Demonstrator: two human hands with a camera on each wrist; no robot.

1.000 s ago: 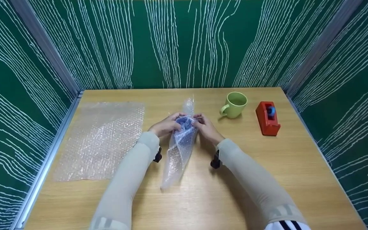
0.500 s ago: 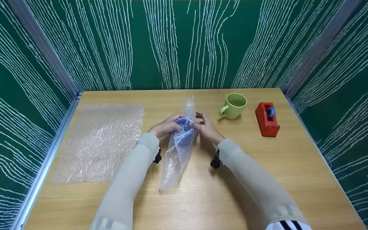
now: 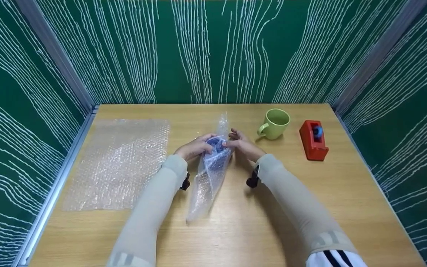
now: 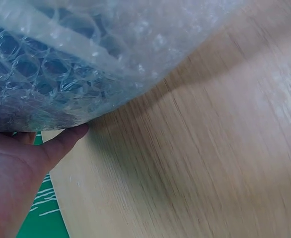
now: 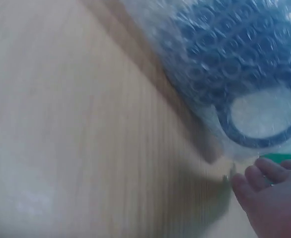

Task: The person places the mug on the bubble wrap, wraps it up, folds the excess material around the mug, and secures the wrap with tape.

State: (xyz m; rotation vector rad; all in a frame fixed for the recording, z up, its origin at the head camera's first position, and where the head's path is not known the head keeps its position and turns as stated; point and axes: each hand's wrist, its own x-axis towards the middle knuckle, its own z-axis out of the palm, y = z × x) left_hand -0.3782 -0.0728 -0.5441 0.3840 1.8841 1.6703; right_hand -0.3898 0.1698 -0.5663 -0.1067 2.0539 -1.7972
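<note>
A blue mug [image 5: 230, 59] lies inside bubble wrap [image 3: 208, 185] at the middle of the table, its handle showing through the plastic in the right wrist view. From the left, my left hand [image 3: 195, 147] holds the wrapped mug near its upper end, thumb on top; in the left wrist view its fingertips meet the wrap's lower edge. On the other side, my right hand [image 3: 246, 145] has its thumb on the wrap while its other fingers stand away, loosely extended. The wrap tapers to a long tail toward me and a shorter one at the back.
A flat sheet of bubble wrap [image 3: 121, 163] covers the table's left part. Behind my right hand stands a green mug [image 3: 275, 126], with a red tape dispenser [image 3: 313, 142] further right. Green walls with white lines enclose the back and sides.
My right hand's fingers have lifted off the wrap and spread outward, its thumb staying at the mug. The left hand keeps its hold. The view has shifted slightly.
</note>
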